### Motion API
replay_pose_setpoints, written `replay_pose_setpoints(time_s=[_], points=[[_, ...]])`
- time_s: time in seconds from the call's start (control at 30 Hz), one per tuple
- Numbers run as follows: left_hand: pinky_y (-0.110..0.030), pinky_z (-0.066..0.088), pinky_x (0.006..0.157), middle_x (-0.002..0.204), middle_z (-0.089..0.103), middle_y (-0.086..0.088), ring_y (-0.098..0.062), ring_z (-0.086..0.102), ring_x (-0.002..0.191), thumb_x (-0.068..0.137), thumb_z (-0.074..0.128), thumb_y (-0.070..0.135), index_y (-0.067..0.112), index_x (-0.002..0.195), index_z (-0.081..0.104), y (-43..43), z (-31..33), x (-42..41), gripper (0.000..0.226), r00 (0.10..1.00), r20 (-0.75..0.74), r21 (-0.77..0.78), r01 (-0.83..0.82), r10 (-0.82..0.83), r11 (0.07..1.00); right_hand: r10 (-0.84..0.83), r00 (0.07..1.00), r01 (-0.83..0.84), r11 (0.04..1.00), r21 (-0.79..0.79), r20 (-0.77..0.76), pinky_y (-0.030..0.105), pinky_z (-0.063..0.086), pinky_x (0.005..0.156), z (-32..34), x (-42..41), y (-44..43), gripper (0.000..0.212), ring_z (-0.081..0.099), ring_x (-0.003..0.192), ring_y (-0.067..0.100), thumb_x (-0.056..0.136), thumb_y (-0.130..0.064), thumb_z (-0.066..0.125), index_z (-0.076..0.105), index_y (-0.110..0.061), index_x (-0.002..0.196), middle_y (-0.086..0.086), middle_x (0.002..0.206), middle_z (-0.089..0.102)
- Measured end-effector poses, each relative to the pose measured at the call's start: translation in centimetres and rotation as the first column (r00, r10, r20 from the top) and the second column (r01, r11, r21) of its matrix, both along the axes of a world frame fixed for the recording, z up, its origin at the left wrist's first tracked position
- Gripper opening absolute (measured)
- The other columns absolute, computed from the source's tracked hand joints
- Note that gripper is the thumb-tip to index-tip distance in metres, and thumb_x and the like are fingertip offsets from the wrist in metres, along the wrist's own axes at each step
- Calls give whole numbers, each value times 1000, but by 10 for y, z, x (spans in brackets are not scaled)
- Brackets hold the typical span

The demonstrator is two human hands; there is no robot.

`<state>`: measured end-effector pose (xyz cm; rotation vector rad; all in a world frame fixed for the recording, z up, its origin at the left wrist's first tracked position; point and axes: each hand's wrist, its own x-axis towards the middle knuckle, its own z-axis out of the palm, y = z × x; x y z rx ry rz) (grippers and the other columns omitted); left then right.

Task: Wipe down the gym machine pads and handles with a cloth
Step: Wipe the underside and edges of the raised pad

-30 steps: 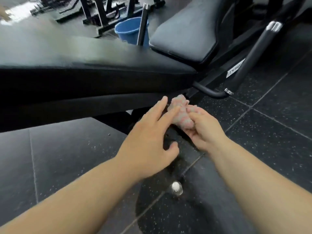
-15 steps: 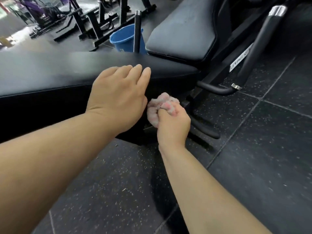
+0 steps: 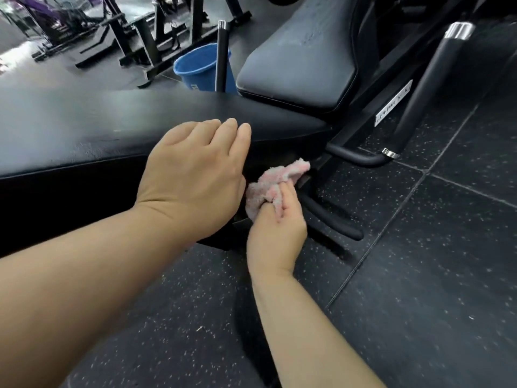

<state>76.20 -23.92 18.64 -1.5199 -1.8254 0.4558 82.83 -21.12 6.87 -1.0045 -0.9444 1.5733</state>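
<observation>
Since 0.5 s ago: cloth (image 3: 270, 182) is less balled, with one tail now reaching toward the machine frame beneath the long pad (image 3: 84, 130). Right hand (image 3: 275, 228) has turned slightly and sits just below the pad's end. Left hand (image 3: 195, 169) unchanged: flat on the pad edge, fingers straight, holding nothing. Right grip: fingers curled tight round the cloth.

Judgement: wiping is now at the frame under the pad end. Second pad (image 3: 302, 60) and handle (image 3: 419, 88) probably still to do.

White label (image 3: 394, 107) on frame: print too blurred to read. Blue bucket (image 3: 195, 68) behind: no legible marking.
</observation>
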Motion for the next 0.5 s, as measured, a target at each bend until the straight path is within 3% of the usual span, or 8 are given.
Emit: replay_pose_setpoints(time_s=[0.03,0.1,0.17,0.3,0.37,0.43,0.5], points=[[-40,32,91,122,65,-20,-37,63,107,87,42,24,-2,130,57,-1,0,0,53,1000,-4,5,8,-8,1000,-48,998,46,998,-49,-38,12,44,94,-7,2,22,35,59,108,-4,99,-5,44,69,-20,119,-14,120,66],[-40,33,94,123,65,-20,-36,63,109,88,41,24,-2,131,57,-1,-1,-1,53,1000,-12,10,22,-21,1000,-105,994,106,989,-101,15,18,46,78,-16,6,71,15,59,85,9,97,-3,45,56,-14,99,-3,95,62],[-39,33,95,123,64,-18,-35,62,109,89,40,24,-2,132,56,0,-3,-1,53,1000,-13,-7,27,-27,1000,-32,996,37,997,-72,81,29,47,77,-19,5,102,24,57,81,15,96,-1,47,47,-21,109,5,99,58],[-39,34,96,124,64,-18,-35,62,109,90,41,24,-2,133,56,-1,-4,-2,52,999,-34,10,36,-36,999,-32,999,34,992,-121,20,30,44,78,-11,-14,77,21,54,85,14,95,-13,44,52,-21,113,2,101,57],[-39,33,98,125,64,-18,-35,63,111,90,41,24,-1,133,56,0,-4,-3,52,998,-44,20,51,-50,999,-22,999,17,982,-190,-26,26,48,86,-5,-21,49,36,60,88,11,94,-22,40,59,-18,123,-6,106,63],[-39,33,97,125,64,-18,-34,62,110,90,38,25,-1,133,56,0,-5,-4,53,998,-47,5,52,-51,999,36,995,-26,994,-102,93,32,50,99,0,-19,18,46,63,109,15,94,-16,39,56,-24,135,-2,124,65],[-39,34,95,121,65,-16,-34,63,107,90,38,25,-1,132,56,0,-4,-4,52,998,-52,8,43,-42,999,58,993,-59,998,7,107,33,49,103,2,-10,8,50,60,118,17,91,-13,40,56,-24,137,1,132,63]])
